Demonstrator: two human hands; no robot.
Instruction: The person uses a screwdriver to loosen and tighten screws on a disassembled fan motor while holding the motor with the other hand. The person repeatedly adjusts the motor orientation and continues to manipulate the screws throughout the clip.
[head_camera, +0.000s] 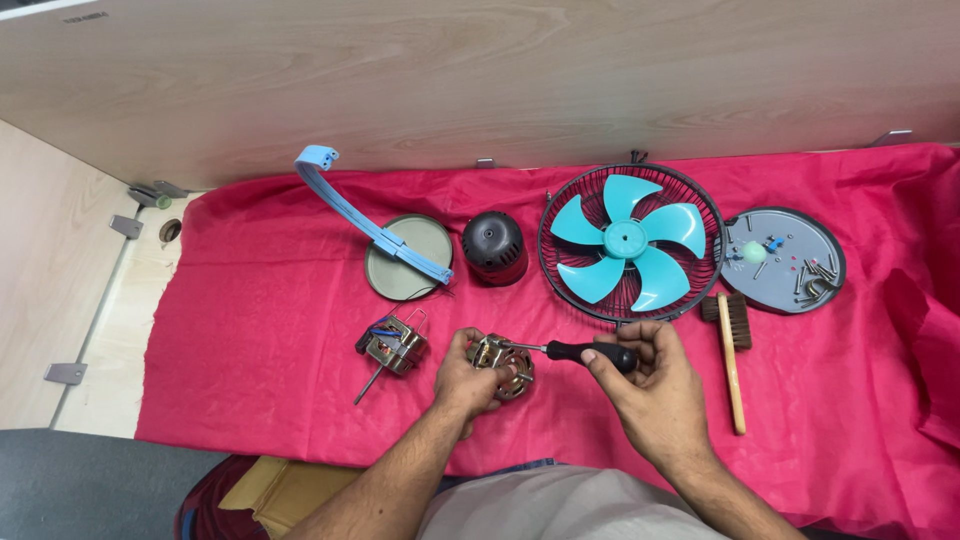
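Note:
My left hand (462, 380) grips a small metal motor part (503, 362) just above the red cloth (260, 330). My right hand (650, 385) holds a black-handled screwdriver (590, 352), whose tip points left into the motor part. A second motor piece with windings and a shaft (392, 346) lies on the cloth to the left of my left hand.
Behind the hands lie a blue curved arm on a grey round base (405, 258), a black motor cover (494, 246), a black grille with a turquoise fan blade (632, 242), a grey plate with several screws (785, 260) and a wooden brush (732, 350).

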